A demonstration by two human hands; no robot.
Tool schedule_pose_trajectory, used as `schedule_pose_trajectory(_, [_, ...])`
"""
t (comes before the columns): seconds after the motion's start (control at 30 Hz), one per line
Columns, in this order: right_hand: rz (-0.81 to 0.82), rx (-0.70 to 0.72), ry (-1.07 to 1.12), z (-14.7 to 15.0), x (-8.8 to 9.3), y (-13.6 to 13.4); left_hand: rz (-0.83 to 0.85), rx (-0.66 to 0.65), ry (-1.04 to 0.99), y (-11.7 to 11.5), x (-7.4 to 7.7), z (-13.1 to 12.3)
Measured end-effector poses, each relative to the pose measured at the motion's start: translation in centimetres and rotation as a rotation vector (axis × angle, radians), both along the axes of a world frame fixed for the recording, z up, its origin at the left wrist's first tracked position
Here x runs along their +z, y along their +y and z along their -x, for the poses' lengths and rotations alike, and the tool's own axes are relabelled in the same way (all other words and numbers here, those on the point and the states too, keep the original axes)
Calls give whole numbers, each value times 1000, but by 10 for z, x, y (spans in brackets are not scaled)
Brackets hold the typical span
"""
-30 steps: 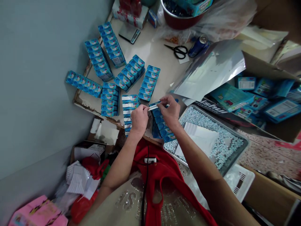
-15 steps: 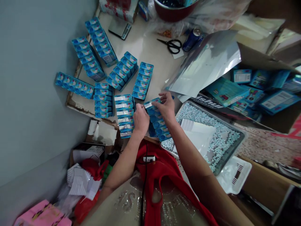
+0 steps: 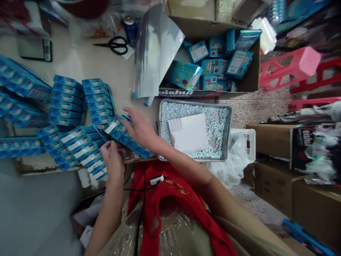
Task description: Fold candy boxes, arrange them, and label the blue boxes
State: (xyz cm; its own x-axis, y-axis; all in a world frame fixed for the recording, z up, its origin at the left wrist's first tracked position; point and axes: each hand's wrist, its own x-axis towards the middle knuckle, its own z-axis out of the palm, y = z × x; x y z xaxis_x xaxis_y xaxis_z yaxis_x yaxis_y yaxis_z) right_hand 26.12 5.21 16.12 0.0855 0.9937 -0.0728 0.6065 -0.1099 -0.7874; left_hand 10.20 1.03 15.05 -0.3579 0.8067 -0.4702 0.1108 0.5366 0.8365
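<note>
Beside the table's front edge, my left hand (image 3: 114, 156) is closed with bent fingers between two stacks of small blue boxes; what it grips, if anything, is hidden. My right hand (image 3: 140, 128), slightly blurred, has its fingers apart over a slanting row of blue boxes (image 3: 130, 140). The box at that row's upper left end bears a white strip (image 3: 112, 125). Left of my left hand, another row of blue boxes (image 3: 84, 149) carries white strips on several boxes. More blue stacks (image 3: 98, 101) stand behind.
A metal tray (image 3: 229, 131) of pale blue pellets with a white sheet (image 3: 188, 133) lies to the right. Behind it is an open cardboard box (image 3: 252, 76) of blue packets. Scissors (image 3: 117, 45), a can (image 3: 130, 28) and a scale (image 3: 33, 49) lie farther back.
The view has swung right, so the table's contents appear farther left. My right hand's fingers have lifted from the white strip and spread. My left hand remains between the two rows.
</note>
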Motion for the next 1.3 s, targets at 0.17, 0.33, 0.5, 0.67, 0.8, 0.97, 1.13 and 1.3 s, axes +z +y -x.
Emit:
schedule_pose_trajectory(0.17, [-22, -371, -131, -131, -57, -107, -408, -605, 458, -70, 39, -60])
schedule_pose_trajectory(0.33, [101, -489, -328, -213, -112, -159, -349, -1142, 537, -50, -41, -202])
schedule_pose_trajectory(0.5, [83, -266, -389, -228, -130, -148, -75, -1182, 762, -6, -114, -260])
schedule_pose_trajectory(0.67, [125, -116, -400, -226, -133, -130, -114, -1212, 582, -1, -115, -246])
schedule_pose_trajectory(0.8, [170, -52, -441, -221, -132, -125, -18, -1015, 326, -5, -118, -240])
schedule_pose_trajectory(0.97, [106, 129, -471, -216, -134, -145, 137, -793, 114, -6, -133, -234])
schedule_pose_trajectory(1.13, [78, 67, -478, -211, -118, -179, 119, -845, 266, -7, -125, -226])
schedule_pose_trajectory(1.3, [93, -165, -448, -201, -74, -201, 46, -890, 425, -15, -107, -232])
